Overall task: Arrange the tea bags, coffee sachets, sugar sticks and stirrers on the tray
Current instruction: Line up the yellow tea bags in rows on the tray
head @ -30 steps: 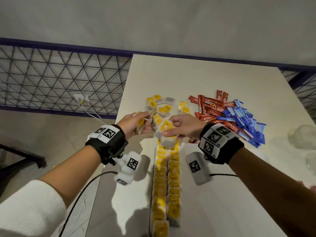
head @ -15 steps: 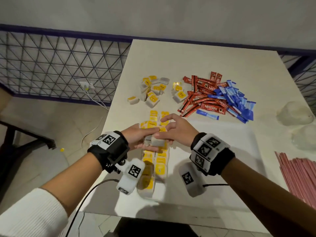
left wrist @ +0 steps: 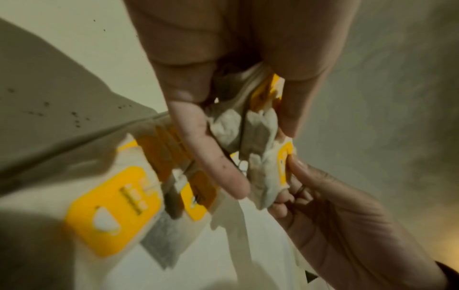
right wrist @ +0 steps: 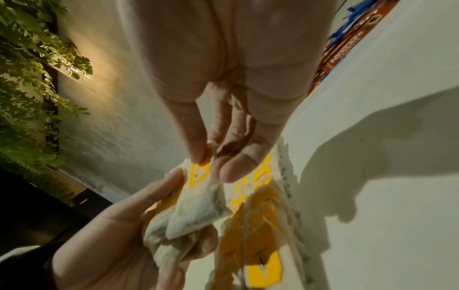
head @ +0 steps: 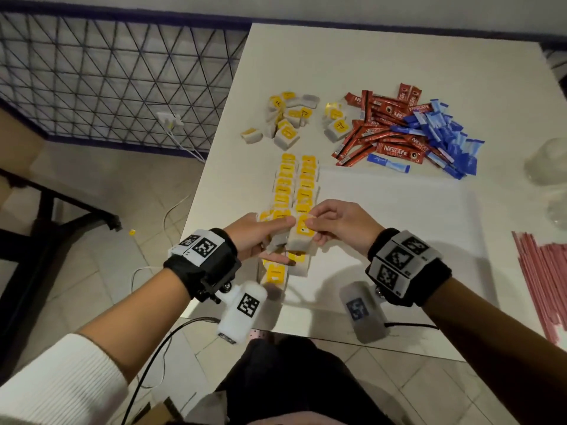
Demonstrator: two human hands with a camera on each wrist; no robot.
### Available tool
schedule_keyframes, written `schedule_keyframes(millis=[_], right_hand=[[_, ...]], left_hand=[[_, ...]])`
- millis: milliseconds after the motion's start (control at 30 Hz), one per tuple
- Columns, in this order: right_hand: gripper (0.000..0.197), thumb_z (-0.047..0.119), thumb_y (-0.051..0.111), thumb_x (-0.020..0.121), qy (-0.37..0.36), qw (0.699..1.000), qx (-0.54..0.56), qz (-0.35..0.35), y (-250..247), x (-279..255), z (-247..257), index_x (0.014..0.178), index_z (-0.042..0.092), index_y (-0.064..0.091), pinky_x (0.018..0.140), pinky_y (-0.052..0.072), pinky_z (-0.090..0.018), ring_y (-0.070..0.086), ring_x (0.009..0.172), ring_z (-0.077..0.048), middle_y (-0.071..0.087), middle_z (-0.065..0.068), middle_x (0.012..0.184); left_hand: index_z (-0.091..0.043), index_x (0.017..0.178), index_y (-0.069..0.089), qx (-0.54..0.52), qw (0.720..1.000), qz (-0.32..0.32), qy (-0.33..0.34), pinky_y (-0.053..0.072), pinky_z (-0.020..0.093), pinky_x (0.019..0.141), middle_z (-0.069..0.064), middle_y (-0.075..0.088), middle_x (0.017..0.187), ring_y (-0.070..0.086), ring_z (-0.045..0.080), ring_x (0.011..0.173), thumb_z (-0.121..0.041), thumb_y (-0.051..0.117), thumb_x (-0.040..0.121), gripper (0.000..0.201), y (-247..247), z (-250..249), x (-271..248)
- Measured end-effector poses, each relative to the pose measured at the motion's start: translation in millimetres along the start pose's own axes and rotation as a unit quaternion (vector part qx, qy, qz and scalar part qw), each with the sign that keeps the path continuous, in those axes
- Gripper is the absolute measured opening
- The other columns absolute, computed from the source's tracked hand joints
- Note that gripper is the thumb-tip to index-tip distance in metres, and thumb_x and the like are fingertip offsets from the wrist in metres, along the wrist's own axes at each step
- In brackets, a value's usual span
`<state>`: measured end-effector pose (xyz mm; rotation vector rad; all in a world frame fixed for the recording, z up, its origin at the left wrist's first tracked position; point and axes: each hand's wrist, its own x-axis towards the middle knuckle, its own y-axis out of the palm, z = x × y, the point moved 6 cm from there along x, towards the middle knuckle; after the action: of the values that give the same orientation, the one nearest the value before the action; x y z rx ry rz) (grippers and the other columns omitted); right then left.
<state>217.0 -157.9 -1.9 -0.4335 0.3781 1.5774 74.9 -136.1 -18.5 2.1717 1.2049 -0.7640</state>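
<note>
Compared with half a second ago, we see both hands a little nearer to the near edge of the white table (head: 383,72), and the view reaches farther down over the two rows. The left hand (head: 260,237) still holds a small bunch of white paper tea bags with yellow tags (left wrist: 238,125); its fingers and thumb are curled round the bunch. The right hand (head: 340,225) now pinches the yellow tag of one tea bag (head: 302,237) between thumb and forefinger (right wrist: 196,141), at the edge of the bunch, while its other fingers are folded in. The two hands almost touch each other above the rows.

The white flat tray (head: 414,240) is hard to tell from the table; we only see a pale edge line on the right part. The two straight rows of yellow-tagged tea bags (head: 294,185) lie along the left side, under the hands; whether they lie inside the tray we cannot tell.

Beyond the rows, a loose heap of tea bags (head: 285,118) lies on the table. To its right lie the red coffee sachets (head: 383,130), mixed with the blue sugar sticks (head: 441,139). The pink thin stirrers (head: 549,283) lie at the right edge, well apart from the hands.
</note>
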Motion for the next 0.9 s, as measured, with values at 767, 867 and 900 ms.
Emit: schedule_keyframes(millis=[767,867,900], right_hand=[[0.019,0.008,0.055,0.090,0.066,0.979,-0.194,0.008,29,-27,-46,0.077,0.018,0.047,0.046,0.043,-0.019,0.056,0.046,-0.007,0.057,0.000,0.064],[0.020,0.007,0.055,0.090,0.065,0.982,-0.180,-0.002,31,-28,-42,0.076,0.019,0.047,0.046,0.044,-0.019,0.057,0.044,-0.004,0.057,-0.002,0.064],[0.020,0.006,0.055,0.090,0.063,0.983,-0.170,-0.005,30,-29,-39,0.075,0.018,0.047,0.047,0.044,-0.019,0.056,0.041,-0.003,0.056,-0.002,0.064]], left_hand=[[-0.017,0.092,0.061,0.154,0.986,0.056,-0.024,0.043,0.015,0.040,-0.005,0.058,0.058,0.055,0.007,0.047,-0.010,0.054,0.091,0.010,-26,10,-14],[-0.017,0.086,0.060,0.183,0.981,0.066,-0.018,0.042,0.013,0.038,-0.006,0.057,0.051,0.054,0.004,0.041,-0.007,0.058,0.089,0.010,-25,12,-17],[-0.017,0.086,0.060,0.193,0.979,0.070,-0.014,0.042,0.012,0.037,-0.006,0.058,0.050,0.054,0.004,0.040,-0.006,0.059,0.088,0.011,-25,12,-17]])
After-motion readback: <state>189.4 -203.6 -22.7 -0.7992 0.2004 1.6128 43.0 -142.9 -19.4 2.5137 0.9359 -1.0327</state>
